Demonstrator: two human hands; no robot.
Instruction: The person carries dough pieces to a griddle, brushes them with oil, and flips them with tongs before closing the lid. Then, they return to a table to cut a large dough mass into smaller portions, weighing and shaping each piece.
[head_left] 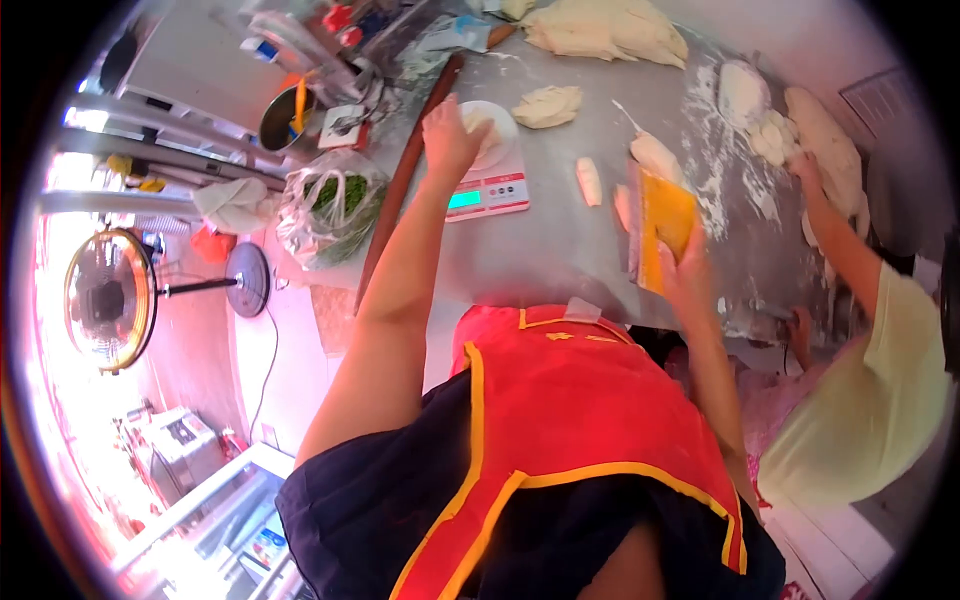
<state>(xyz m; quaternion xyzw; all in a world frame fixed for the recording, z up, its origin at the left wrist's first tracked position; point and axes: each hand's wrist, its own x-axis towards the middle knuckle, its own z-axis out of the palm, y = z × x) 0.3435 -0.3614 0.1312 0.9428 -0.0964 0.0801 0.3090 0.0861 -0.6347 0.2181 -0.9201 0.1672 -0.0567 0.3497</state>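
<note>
On the flour-dusted grey metal table [545, 255], a pale, soft dough piece [486, 128] is sitting on the round white plate [507, 119] of a red-and-white digital scale [496, 188].
Dividing is seemingly only partly done: a small whitish dough roll [588, 182] is lying loose, while the large cream dough mass [605, 30] is probably awaiting cutting. The left arm is pointing nearly straight ahead, the left hand [452, 135] bending over the plate; whether it is gripping the piece, I cannot tell. The right hand [684, 265] is clasping a flat, yellow-handled scraper [666, 213].
</note>
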